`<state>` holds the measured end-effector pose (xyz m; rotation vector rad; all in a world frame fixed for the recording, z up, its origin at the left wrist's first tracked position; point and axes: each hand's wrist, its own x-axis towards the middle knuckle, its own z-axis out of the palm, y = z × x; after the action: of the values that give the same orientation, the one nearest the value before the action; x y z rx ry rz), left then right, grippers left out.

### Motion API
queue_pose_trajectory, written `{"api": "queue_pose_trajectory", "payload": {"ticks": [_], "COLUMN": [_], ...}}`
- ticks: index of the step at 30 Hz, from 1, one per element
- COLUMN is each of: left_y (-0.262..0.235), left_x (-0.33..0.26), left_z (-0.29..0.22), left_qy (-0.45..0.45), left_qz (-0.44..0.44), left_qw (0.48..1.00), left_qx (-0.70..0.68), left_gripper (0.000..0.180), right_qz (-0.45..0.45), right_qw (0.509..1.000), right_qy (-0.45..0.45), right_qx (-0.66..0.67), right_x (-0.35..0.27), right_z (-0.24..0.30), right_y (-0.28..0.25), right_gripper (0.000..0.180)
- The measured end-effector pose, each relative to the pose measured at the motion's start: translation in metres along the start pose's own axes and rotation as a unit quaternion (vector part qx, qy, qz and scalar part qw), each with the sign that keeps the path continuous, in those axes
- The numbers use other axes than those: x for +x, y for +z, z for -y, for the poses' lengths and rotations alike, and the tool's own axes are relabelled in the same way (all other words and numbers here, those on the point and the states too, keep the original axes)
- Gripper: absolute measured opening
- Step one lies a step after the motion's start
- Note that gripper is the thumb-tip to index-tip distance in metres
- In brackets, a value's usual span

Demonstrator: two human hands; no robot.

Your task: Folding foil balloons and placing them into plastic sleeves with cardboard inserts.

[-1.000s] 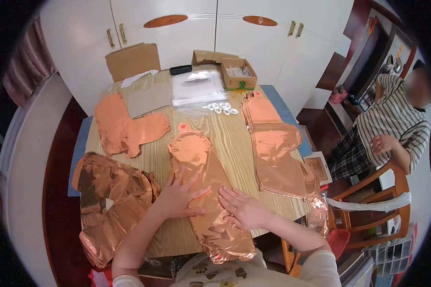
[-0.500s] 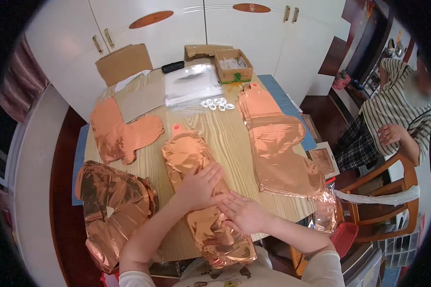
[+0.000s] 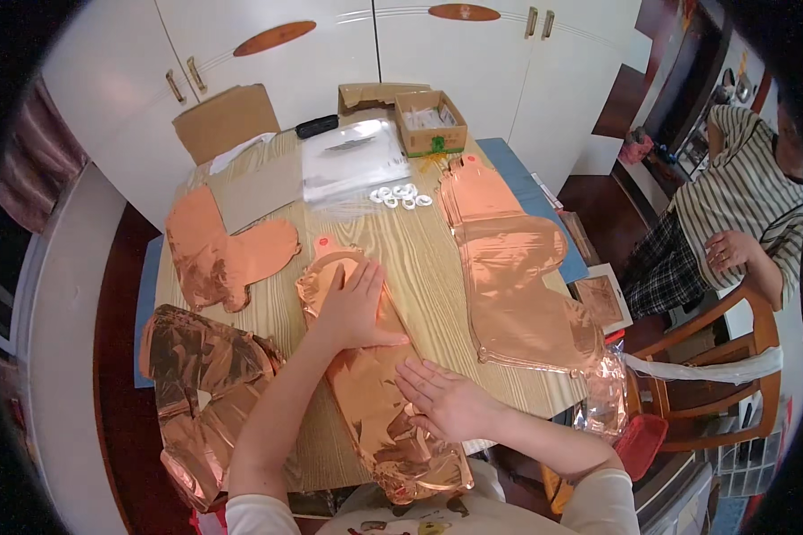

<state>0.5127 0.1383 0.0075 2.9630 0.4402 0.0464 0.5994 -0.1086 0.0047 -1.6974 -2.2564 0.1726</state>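
Copper-coloured foil piece (image 3: 361, 383) lies on the near side of the white rings (image 3: 400, 196); left hand (image 3: 352, 312) has slid up to its rings-side end, palm down, fingers spread, gripping nothing. Right hand (image 3: 446, 401) is on its edge farther from the rings, fingers extended, no grip. Half a second ago hands met mid-piece; now apart, so smoothing has likely shifted ringward.

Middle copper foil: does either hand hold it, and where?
Nothing appears held: the left hand lies spread across the middle foil toward its far end; the right hand rests along its right edge.
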Motion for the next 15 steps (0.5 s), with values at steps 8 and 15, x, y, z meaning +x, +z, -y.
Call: {"api": "queue_pose_trajectory", "payload": {"ticks": [8, 15], "left_y": [0.007, -0.001], "left_x": [0.002, -0.001], "left_z": [0.002, -0.002], "left_qy": [0.0, -0.015], "left_qz": [0.011, 0.021], "left_qw": [1.0, 1.0], "left_qx": [-0.005, -0.016], "left_gripper": [0.13, 0.13], "right_qz": [-0.038, -0.035], "right_qw": [0.999, 0.999], "right_qy": [0.026, 0.005], "right_qx": [0.009, -0.041], "right_x": [0.008, 0.001], "right_z": [-0.026, -0.038], "right_y": [-0.012, -0.014], "right_gripper": [0.051, 0.047]}}
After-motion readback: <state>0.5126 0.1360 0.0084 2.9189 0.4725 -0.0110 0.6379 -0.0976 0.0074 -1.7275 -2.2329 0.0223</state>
